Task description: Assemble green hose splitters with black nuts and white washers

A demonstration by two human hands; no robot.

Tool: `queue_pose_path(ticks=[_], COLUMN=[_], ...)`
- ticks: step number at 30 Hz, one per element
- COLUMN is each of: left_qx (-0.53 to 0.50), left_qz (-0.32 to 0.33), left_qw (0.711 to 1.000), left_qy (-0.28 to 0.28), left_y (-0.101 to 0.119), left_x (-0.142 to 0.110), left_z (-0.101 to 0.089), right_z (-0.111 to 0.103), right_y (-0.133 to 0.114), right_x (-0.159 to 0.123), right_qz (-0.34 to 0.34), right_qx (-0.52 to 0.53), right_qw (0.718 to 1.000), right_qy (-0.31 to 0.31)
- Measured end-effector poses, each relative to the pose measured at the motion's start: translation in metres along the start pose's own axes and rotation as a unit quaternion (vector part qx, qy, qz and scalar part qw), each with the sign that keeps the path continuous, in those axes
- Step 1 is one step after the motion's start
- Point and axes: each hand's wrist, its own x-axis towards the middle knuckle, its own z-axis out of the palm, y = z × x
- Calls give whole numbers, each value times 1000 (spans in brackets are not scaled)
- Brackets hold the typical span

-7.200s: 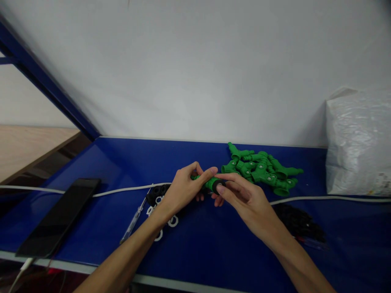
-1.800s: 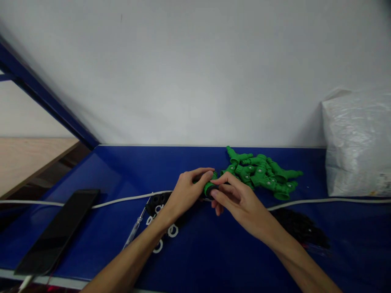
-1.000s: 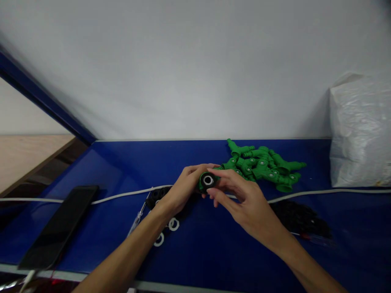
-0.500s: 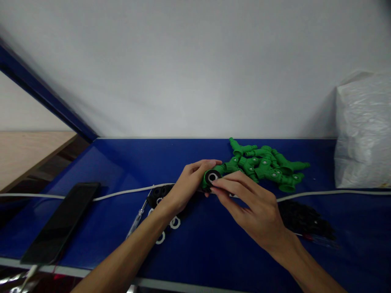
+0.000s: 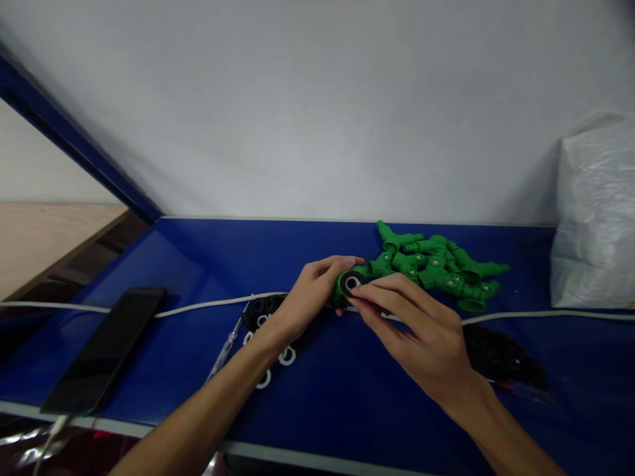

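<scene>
My left hand (image 5: 308, 297) is wrapped round a green plastic fitting (image 5: 342, 285) whose end faces me with a black ring and a white centre (image 5: 352, 283). My right hand (image 5: 417, 329) has its fingers pinched at the lower edge of that black ring. Both hands hover just above the blue table (image 5: 198, 258). Right behind them lies a pile of several like green fittings (image 5: 436, 270).
Black rings (image 5: 262, 307) and white washers (image 5: 286, 356) lie under my left wrist, beside a clear-handled screwdriver (image 5: 223, 348). A white cable (image 5: 198, 305) crosses the table. A dark phone (image 5: 106, 346) lies front left; a heap of small black parts (image 5: 506, 358) and a white plastic bag (image 5: 592, 218) are to the right.
Over the last seconds the fitting was turned until its ringed end faces me. My right fingers shifted from the ring's top to its lower edge. The view drifted a little.
</scene>
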Motion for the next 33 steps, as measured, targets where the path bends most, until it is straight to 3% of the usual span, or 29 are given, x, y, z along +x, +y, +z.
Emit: queue_pose_path(ticks=[12,17,20,23,25,28,33], left_qx=[16,29,22,12,10,5,-26], left_qz=[6,31,54,60,64,77,84], left_qw=[1000,999,997,995,995,996,996], left_qy=[5,22,55,80,80,51,7], left_y=[-2,2,5,5,3,1,0], left_x=[1,0,0,1,3,5,5], left_z=[0,2,4,3,2,0,1], right_z=[-1,7,11,12,11,9,10], right_y=[1,1,2,2,3,3,2], right_x=[1,-2,-3,0,3,5,4], right_qz=[7,67,200,304,328,343,354], right_qx=[11,51,163,290,352,400,399], right_qw=[1000,996,964,907,877,849,846], right_qy=[-9,26,65,22,-19,-31,-6])
